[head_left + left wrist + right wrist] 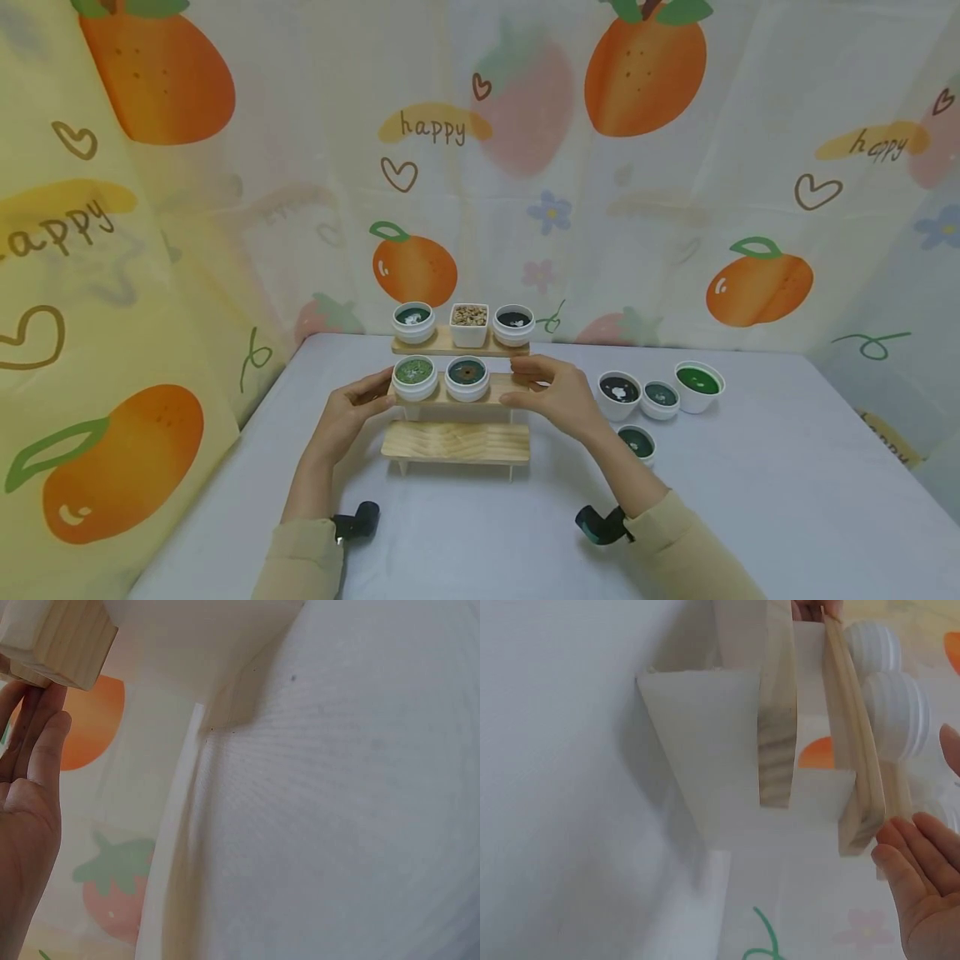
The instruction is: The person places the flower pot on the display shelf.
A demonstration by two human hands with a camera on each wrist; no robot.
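A tiered wooden stand holds small white cups; its middle board [427, 400] carries a cup of light green content [414, 377] and a cup with dark green content and a brown centre [467, 378]. My left hand [352, 408] is at that board's left end, fingers extended against the wood, beside the light green cup. At the right end, my right hand [551, 396] has its thumb by the front edge and its fingers above and behind, with no cup between them. In the right wrist view, the right fingertips [889, 840] lie right at the board's end.
Along the top board [442, 340] stand two round cups and a square cup of brown bits [470, 325]. The lowest board [455, 442] is bare wood. Right of the stand are several cups, including a bright green one [699, 383]; the right forearm partly overlaps a dark green cup [637, 442].
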